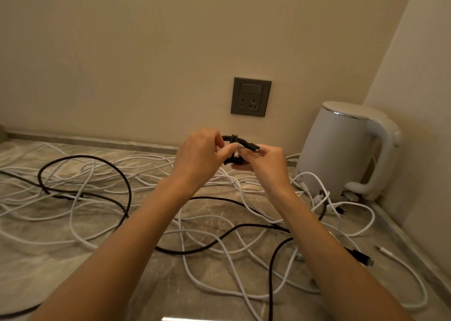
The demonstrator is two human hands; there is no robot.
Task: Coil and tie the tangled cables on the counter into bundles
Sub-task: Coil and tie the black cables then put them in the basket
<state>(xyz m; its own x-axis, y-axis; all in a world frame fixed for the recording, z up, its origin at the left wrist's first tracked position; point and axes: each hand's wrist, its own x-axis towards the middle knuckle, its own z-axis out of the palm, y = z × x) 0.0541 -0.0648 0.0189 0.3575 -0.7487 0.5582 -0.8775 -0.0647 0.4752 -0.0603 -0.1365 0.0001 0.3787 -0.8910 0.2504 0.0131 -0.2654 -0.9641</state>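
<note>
A small coil of black cable (235,140) is held above the counter, in front of the wall. My left hand (200,154) pinches the coil's left side, and my right hand (262,160) pinches its right side near the plug end (255,147). Below, several white cables (80,198) and black cables (114,174) lie tangled across the marble counter (156,284). A black plug (363,258) and a white plug (384,251) rest near the right edge.
A white electric kettle (346,149) stands at the back right corner. A grey wall socket (251,96) sits on the wall just above the hands. The wall closes the counter at the back and on the right.
</note>
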